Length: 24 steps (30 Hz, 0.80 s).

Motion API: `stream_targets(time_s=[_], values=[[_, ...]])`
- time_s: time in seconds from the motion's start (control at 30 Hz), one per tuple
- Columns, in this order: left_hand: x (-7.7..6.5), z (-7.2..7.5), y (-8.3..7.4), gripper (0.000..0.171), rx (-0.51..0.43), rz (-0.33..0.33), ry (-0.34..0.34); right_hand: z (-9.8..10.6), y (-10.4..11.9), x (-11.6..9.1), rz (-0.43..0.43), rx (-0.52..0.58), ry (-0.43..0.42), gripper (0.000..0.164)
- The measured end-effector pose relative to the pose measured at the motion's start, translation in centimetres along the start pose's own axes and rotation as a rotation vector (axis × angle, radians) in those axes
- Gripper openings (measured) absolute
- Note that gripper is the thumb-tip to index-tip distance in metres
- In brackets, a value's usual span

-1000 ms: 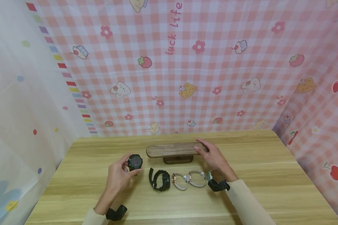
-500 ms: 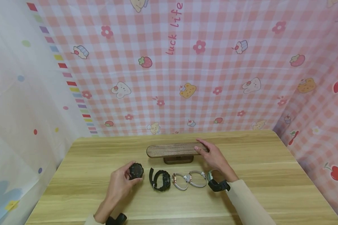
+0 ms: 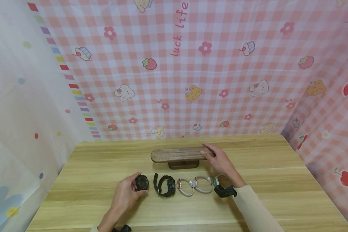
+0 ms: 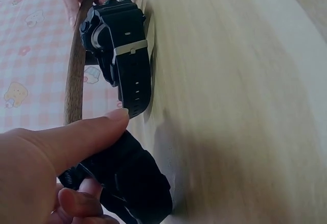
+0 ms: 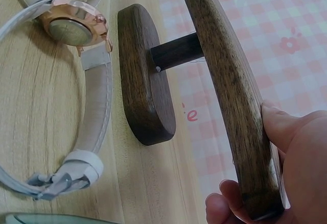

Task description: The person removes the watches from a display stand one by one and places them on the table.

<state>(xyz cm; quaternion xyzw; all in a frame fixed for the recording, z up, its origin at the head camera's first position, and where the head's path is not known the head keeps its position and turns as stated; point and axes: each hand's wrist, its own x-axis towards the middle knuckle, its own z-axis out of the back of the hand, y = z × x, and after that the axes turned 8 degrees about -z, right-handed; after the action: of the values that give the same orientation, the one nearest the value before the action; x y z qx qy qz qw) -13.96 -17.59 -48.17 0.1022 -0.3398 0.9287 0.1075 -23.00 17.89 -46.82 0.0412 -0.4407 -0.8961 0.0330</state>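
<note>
In the head view my left hand [image 3: 124, 195] holds a black digital-style watch [image 3: 141, 182] low over the table, left of the row of watches. The left wrist view shows the thumb along one side of this watch [image 4: 140, 178] and curled fingers on the other. My right hand [image 3: 220, 162] grips the right end of a dark wooden T-shaped watch stand [image 3: 177, 154]. In the right wrist view the thumb lies on one face of its bar [image 5: 230, 91] and fingers curl round the end. The stand's oval base [image 5: 143, 81] rests on the table.
Between the hands stand a second black watch [image 3: 170, 186] and two rose-gold watches with pale straps, a left one [image 3: 178, 184] and a right one [image 3: 203, 191]. A green-faced watch [image 3: 216, 181] is partly hidden by my right wrist's black camera band [image 3: 224, 191]. Behind hangs a checked cloth [image 3: 174, 96].
My left hand has come down toward the table's front and slightly right with the black watch, which has turned a little. The right hand and the stand have stayed in place.
</note>
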Motion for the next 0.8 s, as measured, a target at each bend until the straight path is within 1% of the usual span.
stream_targets(time_s=[0.27, 0.57, 0.8], values=[[-0.11, -0.22, -0.18, 0.072, -0.012, 0.017, 0.024, 0.07, 0.05, -0.10, 0.012, 0.001, -0.002, 0.052], [-0.05, -0.58, 0.06, 0.071, -0.043, 0.007, 0.045, 0.04, 0.03, -0.02, 0.006, -0.009, -0.003, 0.053], [-0.04, -0.80, 0.17, 0.070, -0.028, -0.003, 0.065, 0.11, -0.03, -0.02, 0.013, -0.015, -0.007, 0.053]])
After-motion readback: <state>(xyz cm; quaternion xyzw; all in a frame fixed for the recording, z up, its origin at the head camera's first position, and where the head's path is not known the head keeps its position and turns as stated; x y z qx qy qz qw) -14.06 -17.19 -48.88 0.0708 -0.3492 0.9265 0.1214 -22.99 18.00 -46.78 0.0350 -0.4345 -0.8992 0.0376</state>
